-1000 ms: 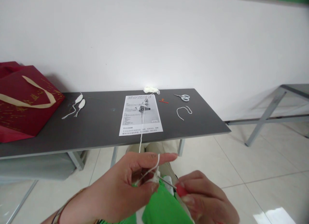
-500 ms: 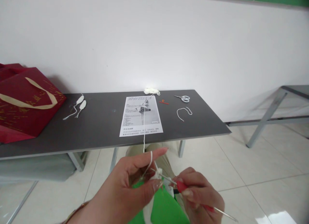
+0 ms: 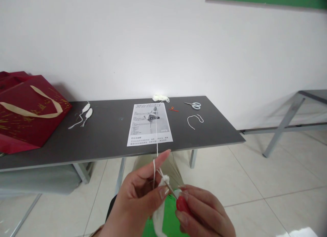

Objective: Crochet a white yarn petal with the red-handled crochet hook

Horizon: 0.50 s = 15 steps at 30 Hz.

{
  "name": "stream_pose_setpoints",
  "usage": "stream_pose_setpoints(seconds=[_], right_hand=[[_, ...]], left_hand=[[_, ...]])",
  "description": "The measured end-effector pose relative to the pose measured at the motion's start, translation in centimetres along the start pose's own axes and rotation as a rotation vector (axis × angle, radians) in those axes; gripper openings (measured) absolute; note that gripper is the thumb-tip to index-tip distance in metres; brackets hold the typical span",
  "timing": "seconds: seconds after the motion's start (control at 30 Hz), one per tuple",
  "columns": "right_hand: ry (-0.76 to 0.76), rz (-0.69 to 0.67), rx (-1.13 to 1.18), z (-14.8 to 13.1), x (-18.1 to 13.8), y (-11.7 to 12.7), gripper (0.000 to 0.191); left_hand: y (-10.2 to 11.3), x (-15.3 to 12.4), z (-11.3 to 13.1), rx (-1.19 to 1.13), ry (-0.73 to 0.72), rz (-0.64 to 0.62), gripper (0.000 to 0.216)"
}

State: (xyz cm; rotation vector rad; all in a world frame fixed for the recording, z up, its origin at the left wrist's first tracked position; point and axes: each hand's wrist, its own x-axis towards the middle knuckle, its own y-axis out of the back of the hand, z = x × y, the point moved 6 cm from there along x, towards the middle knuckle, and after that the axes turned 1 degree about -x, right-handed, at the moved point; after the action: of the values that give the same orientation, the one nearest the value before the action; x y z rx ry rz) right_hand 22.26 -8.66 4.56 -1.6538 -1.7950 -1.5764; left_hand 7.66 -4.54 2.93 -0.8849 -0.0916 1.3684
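My left hand pinches a small white crochet piece between thumb and fingers, its index finger raised with white yarn looped over it. From that finger the strand runs up across the printed sheet to a white yarn bundle by the wall. My right hand is closed around the red handle of a crochet hook. The metal shaft reaches to the top of the white piece, where its tip sits among the stitches. Something green lies beneath both hands on my lap.
On the dark table lie a printed sheet, scissors, a small red needle, a loose yarn piece and two white crocheted pieces. A red gift bag stands at left. Another table is at right.
The crochet hook has turned to a steeper angle, its handle end now hidden by my right hand. My left index finger has shifted slightly left and up. The view has moved a little.
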Motion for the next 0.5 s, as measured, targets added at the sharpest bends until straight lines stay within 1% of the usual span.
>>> stream_pose_setpoints(seconds=[0.07, 0.1, 0.13, 0.17, 0.23, 0.3, 0.33, 0.4, 0.43, 0.5], right_hand=[[0.038, 0.021, -0.024, 0.0, 0.4, 0.1, 0.020], [0.060, 0.033, -0.049, 0.0, 0.6, 0.2, 0.019], [0.080, 0.043, -0.087, -0.1, 0.9, 0.2, 0.019], [0.104, 0.057, -0.129, -0.4, 1.1, 0.2, 0.018], [0.121, 0.064, -0.213, -0.7, 1.5, -0.2, 0.018], [0.101, 0.086, -0.249, -0.8, 1.5, -0.7, 0.021], [0.087, 0.113, -0.240, -0.9, 1.3, -0.9, 0.022], [0.039, 0.182, -0.191, -0.8, 0.8, -1.2, 0.025], [0.011, 0.205, -0.158, -0.7, 0.5, -1.2, 0.026], [-0.062, 0.204, -0.095, -0.5, 0.1, -1.2, 0.029]], left_hand=[[-0.1, 0.1, -0.3, -0.067, 0.061, 0.005, 0.052], [-0.1, 0.2, -0.3, -0.071, 0.051, 0.020, 0.050], [0.0, 0.2, -0.2, -0.052, 0.004, 0.045, 0.048], [0.1, 0.2, 0.1, -0.010, -0.081, 0.084, 0.046], [0.4, -0.1, 1.0, 0.146, -0.333, 0.181, 0.043], [0.3, -0.8, 1.9, 0.374, -0.587, 0.257, 0.043], [0.2, -1.1, 2.2, 0.494, -0.685, 0.279, 0.043], [0.0, -1.3, 2.7, 0.694, -0.796, 0.276, 0.044], [0.0, -1.2, 3.0, 0.757, -0.817, 0.252, 0.045], [0.2, -0.9, 3.4, 0.822, -0.815, 0.168, 0.049]])
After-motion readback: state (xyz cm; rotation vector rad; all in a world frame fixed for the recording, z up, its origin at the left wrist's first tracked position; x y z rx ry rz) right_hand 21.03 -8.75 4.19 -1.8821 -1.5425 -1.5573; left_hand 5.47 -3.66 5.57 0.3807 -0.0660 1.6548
